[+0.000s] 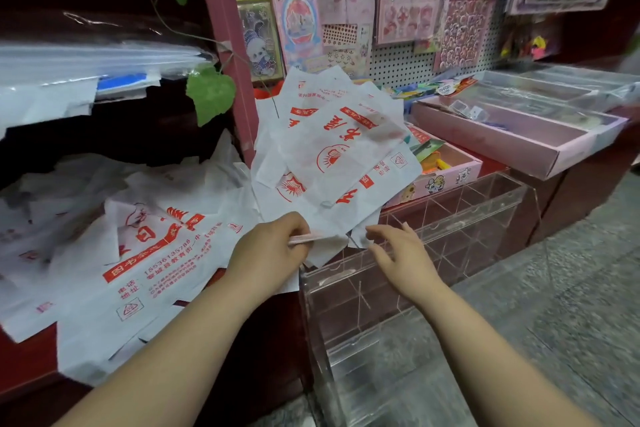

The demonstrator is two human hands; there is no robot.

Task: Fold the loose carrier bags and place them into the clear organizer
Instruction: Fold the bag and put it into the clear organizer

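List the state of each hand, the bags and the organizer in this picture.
Held bags: fanned out, unfolded, raised.
Left hand: pinches their lower edge.
Right hand: open, fingers spread, beside that edge.
Loose bags: unfolded, heaped on the shelf.
Clear organizer: no bags visible inside.

Stationery shop: pegboard (408, 55) hung with sticker packs (405, 10).

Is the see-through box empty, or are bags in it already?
Empty: the clear acrylic organizer shows only its dividers inside. The white red-printed carrier bags are outside it, pinched in the left hand.
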